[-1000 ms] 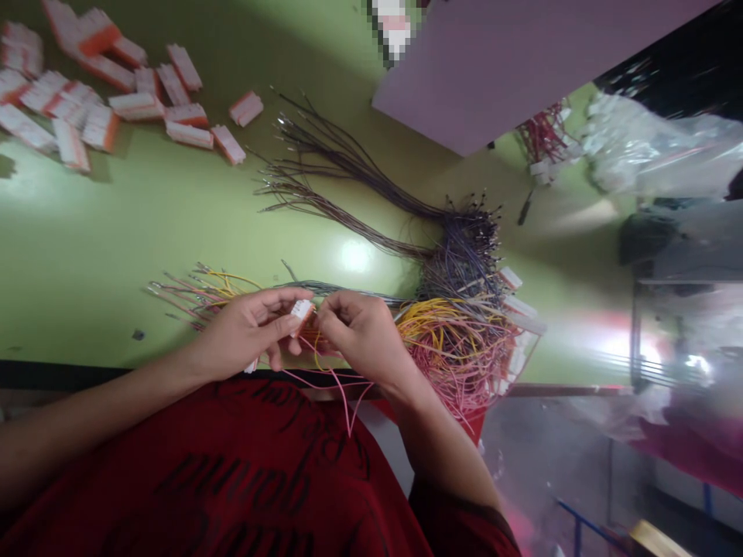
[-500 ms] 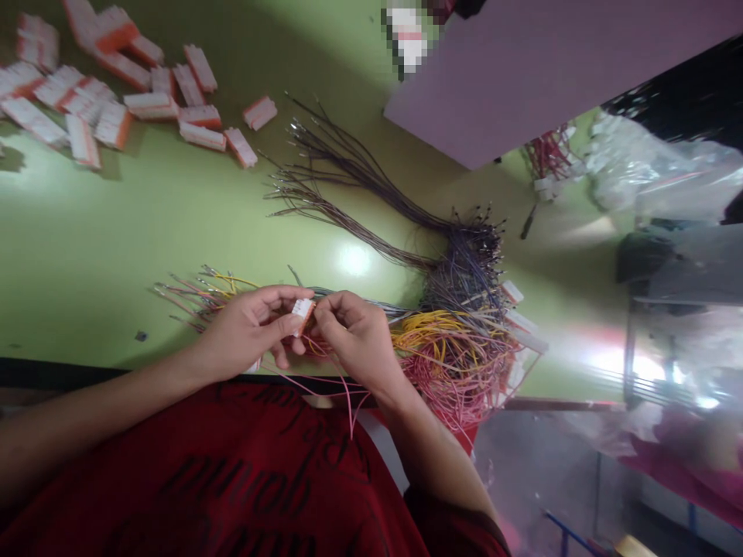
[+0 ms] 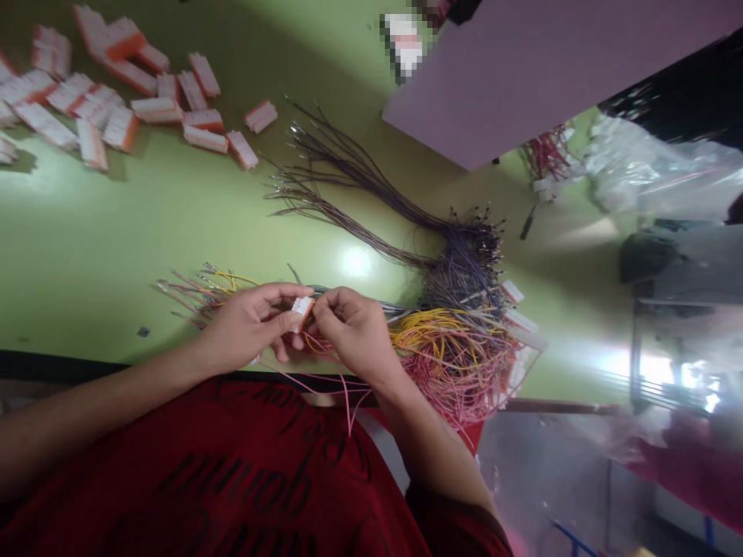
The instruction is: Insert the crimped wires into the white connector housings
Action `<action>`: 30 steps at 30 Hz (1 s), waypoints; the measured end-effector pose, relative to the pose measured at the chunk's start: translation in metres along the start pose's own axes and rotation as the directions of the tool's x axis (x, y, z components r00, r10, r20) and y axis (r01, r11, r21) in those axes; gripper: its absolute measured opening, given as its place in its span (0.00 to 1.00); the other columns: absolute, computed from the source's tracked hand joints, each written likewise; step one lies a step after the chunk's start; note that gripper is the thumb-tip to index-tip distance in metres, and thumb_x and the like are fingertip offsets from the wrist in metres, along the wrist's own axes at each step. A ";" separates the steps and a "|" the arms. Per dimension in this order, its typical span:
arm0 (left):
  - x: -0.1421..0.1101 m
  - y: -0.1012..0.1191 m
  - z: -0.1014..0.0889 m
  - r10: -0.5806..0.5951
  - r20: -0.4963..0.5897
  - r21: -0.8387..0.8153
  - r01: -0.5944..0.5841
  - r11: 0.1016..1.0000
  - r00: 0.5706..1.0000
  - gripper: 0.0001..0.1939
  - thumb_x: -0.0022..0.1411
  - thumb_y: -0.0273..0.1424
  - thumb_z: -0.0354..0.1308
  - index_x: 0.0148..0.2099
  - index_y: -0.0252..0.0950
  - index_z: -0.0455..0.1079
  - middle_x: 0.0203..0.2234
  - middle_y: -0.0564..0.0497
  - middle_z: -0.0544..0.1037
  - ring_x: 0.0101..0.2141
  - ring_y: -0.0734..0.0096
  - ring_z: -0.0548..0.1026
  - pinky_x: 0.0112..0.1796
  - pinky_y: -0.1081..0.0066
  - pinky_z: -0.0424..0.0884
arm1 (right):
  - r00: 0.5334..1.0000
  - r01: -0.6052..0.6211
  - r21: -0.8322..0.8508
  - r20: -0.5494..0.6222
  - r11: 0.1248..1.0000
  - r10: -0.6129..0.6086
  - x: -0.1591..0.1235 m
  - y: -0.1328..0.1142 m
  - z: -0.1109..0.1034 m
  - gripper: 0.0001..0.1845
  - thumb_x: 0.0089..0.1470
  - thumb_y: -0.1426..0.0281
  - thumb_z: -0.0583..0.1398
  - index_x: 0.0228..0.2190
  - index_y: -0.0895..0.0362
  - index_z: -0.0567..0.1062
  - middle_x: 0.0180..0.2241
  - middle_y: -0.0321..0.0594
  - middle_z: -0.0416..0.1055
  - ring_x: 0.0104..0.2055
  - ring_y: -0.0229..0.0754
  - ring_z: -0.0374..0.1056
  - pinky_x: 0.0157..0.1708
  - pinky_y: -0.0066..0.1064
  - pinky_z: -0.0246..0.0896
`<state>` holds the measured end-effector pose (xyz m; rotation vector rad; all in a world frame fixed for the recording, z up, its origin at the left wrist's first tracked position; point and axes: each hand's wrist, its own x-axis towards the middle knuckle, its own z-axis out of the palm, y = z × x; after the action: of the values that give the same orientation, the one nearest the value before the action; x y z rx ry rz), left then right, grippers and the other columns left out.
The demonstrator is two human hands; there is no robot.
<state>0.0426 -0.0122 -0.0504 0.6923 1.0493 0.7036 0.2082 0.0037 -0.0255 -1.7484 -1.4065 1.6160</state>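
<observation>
My left hand (image 3: 249, 325) is closed around a small white connector housing (image 3: 302, 308) with an orange side, holding it tilted between thumb and fingers. Right up against the orange side, my right hand (image 3: 351, 325) makes a pinch with thumb and forefinger; what lies between those fingertips is hidden. Pink wires (image 3: 348, 402) hang in a loop below my right hand. Under and behind both hands runs a bundle of yellow, pink and grey wires, its metal-tipped ends (image 3: 191, 286) fanning out to the left.
Many white-and-orange housings (image 3: 121, 128) lie at the upper left. Dark wires (image 3: 360, 170) stretch across the green table (image 3: 191, 209) to a tangled heap (image 3: 453, 333) on the right. A pinkish panel (image 3: 493, 77) covers the upper right, near clear plastic bags (image 3: 655, 170).
Both hands keep nearly the same pose around the connector housing. The view has shifted slightly, so the housings at the upper left appear a little further right.
</observation>
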 end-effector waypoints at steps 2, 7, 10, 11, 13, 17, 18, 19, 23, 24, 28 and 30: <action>0.001 0.001 0.000 -0.003 -0.005 -0.007 0.003 1.000 1.000 0.20 0.55 0.33 0.64 0.51 0.33 0.71 0.30 0.50 0.80 0.23 0.73 0.77 0.19 0.76 0.74 | 1.000 0.003 0.007 0.012 1.000 -0.003 0.001 0.001 -0.001 0.06 0.52 0.69 0.58 0.24 0.55 0.69 0.21 0.33 0.73 0.24 0.35 0.69 0.27 0.29 0.66; 0.004 -0.001 0.000 0.014 -0.030 -0.060 -0.015 0.998 0.999 0.19 0.55 0.32 0.65 0.49 0.33 0.70 0.32 0.50 0.80 0.23 0.74 0.77 0.19 0.77 0.74 | 1.000 0.011 0.000 -0.008 1.000 -0.011 0.005 0.006 -0.004 0.07 0.54 0.66 0.58 0.27 0.55 0.70 0.23 0.35 0.74 0.26 0.36 0.70 0.31 0.33 0.69; 0.004 -0.004 0.001 0.001 -0.027 -0.048 -0.002 0.999 1.000 0.19 0.56 0.31 0.65 0.49 0.33 0.70 0.32 0.50 0.80 0.24 0.72 0.78 0.20 0.76 0.75 | 1.000 0.021 -0.026 -0.011 0.999 -0.021 0.006 0.007 -0.003 0.06 0.53 0.67 0.58 0.26 0.55 0.70 0.23 0.34 0.74 0.26 0.36 0.70 0.30 0.32 0.67; 0.004 -0.004 0.001 -0.002 -0.030 -0.040 0.000 0.999 1.000 0.19 0.56 0.31 0.65 0.49 0.33 0.70 0.32 0.50 0.80 0.24 0.72 0.78 0.20 0.75 0.76 | 1.000 0.019 -0.035 -0.011 0.999 -0.020 0.005 0.006 -0.002 0.06 0.53 0.68 0.58 0.26 0.55 0.70 0.23 0.34 0.74 0.26 0.36 0.70 0.29 0.31 0.66; 0.002 -0.003 0.002 -0.002 -0.048 -0.023 0.001 1.000 0.999 0.19 0.56 0.32 0.64 0.49 0.33 0.70 0.33 0.49 0.80 0.24 0.71 0.78 0.21 0.75 0.76 | 1.000 0.014 -0.049 -0.015 0.999 -0.015 0.004 0.005 -0.001 0.06 0.53 0.68 0.58 0.26 0.55 0.70 0.23 0.34 0.74 0.26 0.36 0.70 0.28 0.30 0.65; 0.001 0.012 0.006 -0.010 -0.124 -0.005 0.010 1.000 0.992 0.18 0.56 0.32 0.64 0.48 0.33 0.69 0.34 0.48 0.80 0.23 0.72 0.79 0.20 0.75 0.76 | 0.997 0.068 -0.102 -0.022 0.993 -0.070 0.005 -0.004 -0.008 0.07 0.54 0.67 0.59 0.26 0.55 0.71 0.23 0.35 0.74 0.25 0.36 0.69 0.27 0.29 0.63; 0.002 0.018 0.008 -0.020 -0.137 -0.011 0.019 1.000 0.990 0.18 0.56 0.31 0.64 0.48 0.32 0.69 0.34 0.49 0.79 0.23 0.72 0.79 0.20 0.75 0.76 | 0.995 0.100 -0.135 -0.016 0.986 -0.103 0.009 -0.007 -0.012 0.08 0.55 0.66 0.59 0.26 0.56 0.72 0.23 0.35 0.74 0.25 0.36 0.69 0.27 0.29 0.62; 0.003 0.024 0.009 -0.026 -0.153 -0.024 0.023 0.999 0.988 0.17 0.56 0.30 0.64 0.48 0.32 0.68 0.33 0.49 0.79 0.22 0.72 0.79 0.19 0.76 0.75 | 0.988 0.143 -0.193 -0.034 0.971 -0.152 0.015 -0.010 -0.018 0.09 0.56 0.65 0.58 0.27 0.56 0.72 0.23 0.35 0.74 0.25 0.37 0.68 0.27 0.30 0.62; 0.015 0.038 0.015 -0.020 -0.201 -0.088 0.002 0.996 0.979 0.13 0.59 0.25 0.61 0.48 0.31 0.68 0.31 0.52 0.76 0.23 0.73 0.79 0.19 0.76 0.76 | 0.846 0.185 -0.681 -0.257 0.709 -0.468 0.057 -0.013 -0.041 0.09 0.60 0.72 0.56 0.31 0.58 0.76 0.34 0.45 0.77 0.37 0.44 0.70 0.40 0.38 0.63; 0.019 0.038 0.016 -0.016 -0.211 -0.105 -0.006 0.994 0.977 0.13 0.59 0.24 0.61 0.47 0.31 0.68 0.31 0.52 0.76 0.23 0.74 0.78 0.19 0.76 0.76 | 0.817 0.125 -0.786 -0.264 0.605 -0.512 0.069 -0.010 -0.046 0.08 0.58 0.75 0.56 0.33 0.59 0.77 0.38 0.49 0.77 0.41 0.47 0.70 0.42 0.40 0.62; 0.032 0.032 0.012 -0.027 -0.236 -0.161 -0.012 0.987 0.971 0.13 0.59 0.23 0.61 0.47 0.31 0.68 0.30 0.53 0.76 0.22 0.75 0.78 0.19 0.79 0.75 | 0.862 0.047 -0.931 -0.145 0.361 -0.485 0.091 0.007 -0.059 0.12 0.57 0.80 0.54 0.34 0.61 0.78 0.37 0.54 0.77 0.41 0.51 0.69 0.42 0.41 0.61; 0.035 0.028 0.009 -0.034 -0.229 -0.175 -0.006 0.985 0.973 0.14 0.58 0.24 0.62 0.47 0.31 0.68 0.28 0.54 0.76 0.22 0.75 0.77 0.18 0.79 0.74 | 0.854 0.080 -0.920 -0.135 0.383 -0.503 0.089 0.013 -0.063 0.13 0.58 0.80 0.53 0.35 0.60 0.78 0.35 0.51 0.76 0.39 0.49 0.69 0.41 0.38 0.61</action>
<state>0.0572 0.0304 -0.0438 0.4580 1.1872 0.8679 0.2566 0.0935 -0.0657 -1.9273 -2.4033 0.1297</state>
